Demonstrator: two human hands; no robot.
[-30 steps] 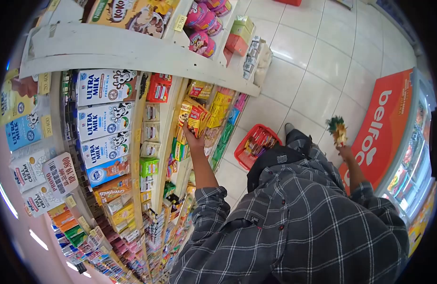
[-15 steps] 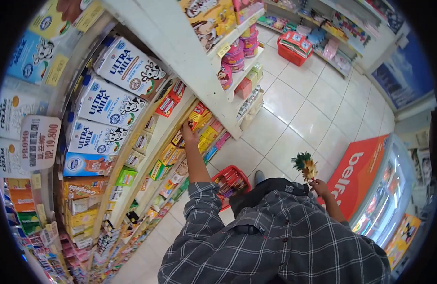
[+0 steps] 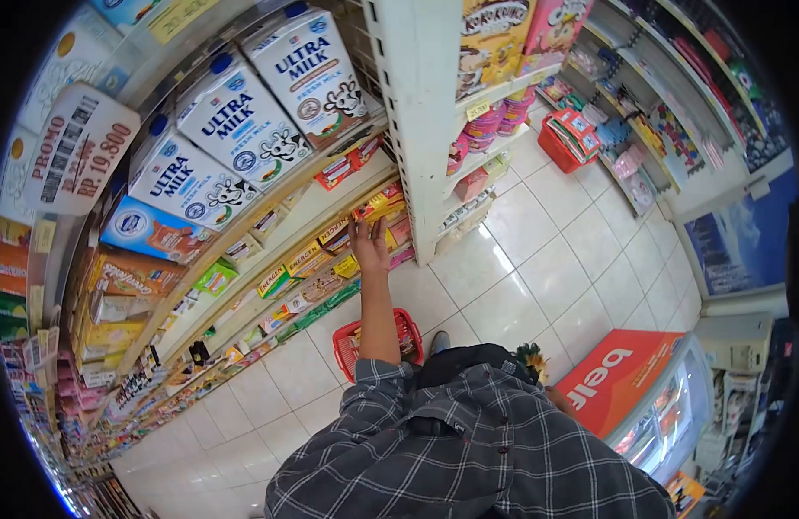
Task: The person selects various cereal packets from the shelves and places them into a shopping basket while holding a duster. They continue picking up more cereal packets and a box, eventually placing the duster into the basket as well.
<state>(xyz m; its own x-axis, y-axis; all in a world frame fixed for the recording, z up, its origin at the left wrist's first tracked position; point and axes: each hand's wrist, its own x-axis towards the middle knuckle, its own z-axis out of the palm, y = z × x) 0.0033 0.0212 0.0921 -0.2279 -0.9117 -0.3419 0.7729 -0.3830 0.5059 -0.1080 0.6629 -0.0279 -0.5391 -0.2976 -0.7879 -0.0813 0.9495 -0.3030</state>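
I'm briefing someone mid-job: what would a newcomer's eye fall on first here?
Probably the three big white milk cartons, lined up at the picture's upper left. Next, perhaps, the left hand at a yellow-and-red pack, near the middle. The bright red-fronted freezer at lower right would likely follow.

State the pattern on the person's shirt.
The shirt is dark, checked with thin white lines; the head view shows it.

dark shirt (image 3: 468,441) with white checks; shoe (image 3: 440,342) seemingly grey.
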